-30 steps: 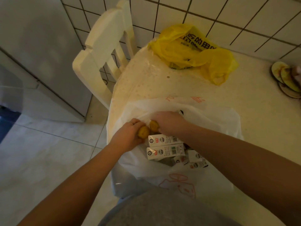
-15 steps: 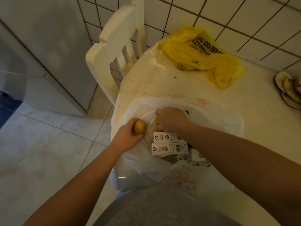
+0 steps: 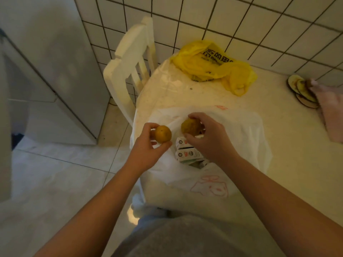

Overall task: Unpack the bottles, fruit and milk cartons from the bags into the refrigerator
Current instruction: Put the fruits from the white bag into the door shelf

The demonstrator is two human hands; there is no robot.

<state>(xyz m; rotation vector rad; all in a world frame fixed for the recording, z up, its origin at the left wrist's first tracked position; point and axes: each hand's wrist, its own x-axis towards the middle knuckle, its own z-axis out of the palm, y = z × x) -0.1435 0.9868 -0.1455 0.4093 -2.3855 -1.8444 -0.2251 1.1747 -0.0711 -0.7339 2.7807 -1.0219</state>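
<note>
**Two characters legible on the yellow bag, the rest unreadable**

The yellow bag (image 3: pixel 213 62) carries a line of large black Chinese characters, seen at a slant. "的" and "用" read clearly, while the characters on either side of them are lost in folds. The white bag (image 3: pixel 241 130) bears pink-red print: a line-drawn cartoon figure with a bow (image 3: pixel 209 188) on its near side, and a few red marks (image 3: pixel 220 107) at its far edge, too creased to read. The milk cartons (image 3: pixel 187 154) inside it each show a round black emblem, a small red tag and fine dark print, none of it legible.
</note>
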